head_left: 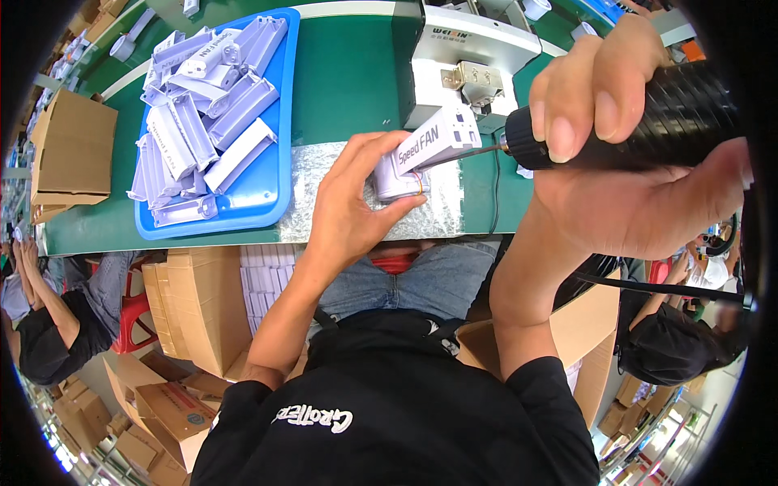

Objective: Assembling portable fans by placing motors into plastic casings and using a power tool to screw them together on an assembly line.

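My left hand (pixel 350 193) grips a pale lilac plastic fan housing (pixel 421 154) over the front of the green table, its printed long side tilted up to the right. Wrapped round the black barrel of an electric screwdriver (pixel 620 121) is my right hand (pixel 604 105), raised at the right. The driver's thin metal bit points left and its tip reaches into the housing. Whether a screw sits under the tip is hidden. A whitish, scuffed mat patch (pixel 316 198) lies beneath the left hand.
At the left a blue tray (pixel 285 154) is heaped with lilac plastic housings (pixel 182 134). A white and metal screw-feeder machine (pixel 466 73) stands at the back. Cardboard boxes (pixel 77 150) sit on the left table edge and by my legs. Other people work at both sides.
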`<state>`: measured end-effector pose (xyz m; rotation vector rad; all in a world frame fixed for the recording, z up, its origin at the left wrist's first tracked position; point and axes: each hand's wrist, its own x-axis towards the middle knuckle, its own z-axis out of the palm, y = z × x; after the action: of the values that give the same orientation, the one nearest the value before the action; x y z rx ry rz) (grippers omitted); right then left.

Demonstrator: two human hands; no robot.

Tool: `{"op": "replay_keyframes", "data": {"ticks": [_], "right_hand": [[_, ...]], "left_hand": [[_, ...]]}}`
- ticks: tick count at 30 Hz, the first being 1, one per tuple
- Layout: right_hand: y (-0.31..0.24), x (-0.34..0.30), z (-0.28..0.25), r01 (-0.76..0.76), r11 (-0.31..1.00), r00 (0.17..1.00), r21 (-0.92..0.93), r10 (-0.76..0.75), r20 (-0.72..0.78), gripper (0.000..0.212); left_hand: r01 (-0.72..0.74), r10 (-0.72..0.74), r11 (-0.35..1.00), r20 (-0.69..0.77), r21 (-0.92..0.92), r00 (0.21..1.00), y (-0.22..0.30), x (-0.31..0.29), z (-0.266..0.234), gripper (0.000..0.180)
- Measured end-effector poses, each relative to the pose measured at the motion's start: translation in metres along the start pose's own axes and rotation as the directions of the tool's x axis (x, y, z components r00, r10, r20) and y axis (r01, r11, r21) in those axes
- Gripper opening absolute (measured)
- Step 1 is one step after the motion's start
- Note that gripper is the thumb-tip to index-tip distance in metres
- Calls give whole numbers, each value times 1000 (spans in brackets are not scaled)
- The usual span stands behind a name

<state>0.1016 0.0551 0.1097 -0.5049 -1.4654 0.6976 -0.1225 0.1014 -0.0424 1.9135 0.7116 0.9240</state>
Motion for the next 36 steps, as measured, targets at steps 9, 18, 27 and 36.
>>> {"op": "replay_keyframes", "data": {"ticks": [9,18,27,36], "right_hand": [[11,4,15,12,1000,999,22,-12,-38,64],[-27,-1,-45,78,997,995,-22,-79,-58,67],[8,40,19,86,792,753,-605,-449,-481,55],[9,38,17,43,817,811,-575,-364,-457,53]], "left_hand": [[-31,31,999,6,-9,1000,3,5,3,71],[-19,19,999,-9,-26,1000,1,0,5,71],[-30,30,999,0,-43,1000,2,3,5,67],[-53,53,998,-1,-20,999,0,3,5,66]]}}
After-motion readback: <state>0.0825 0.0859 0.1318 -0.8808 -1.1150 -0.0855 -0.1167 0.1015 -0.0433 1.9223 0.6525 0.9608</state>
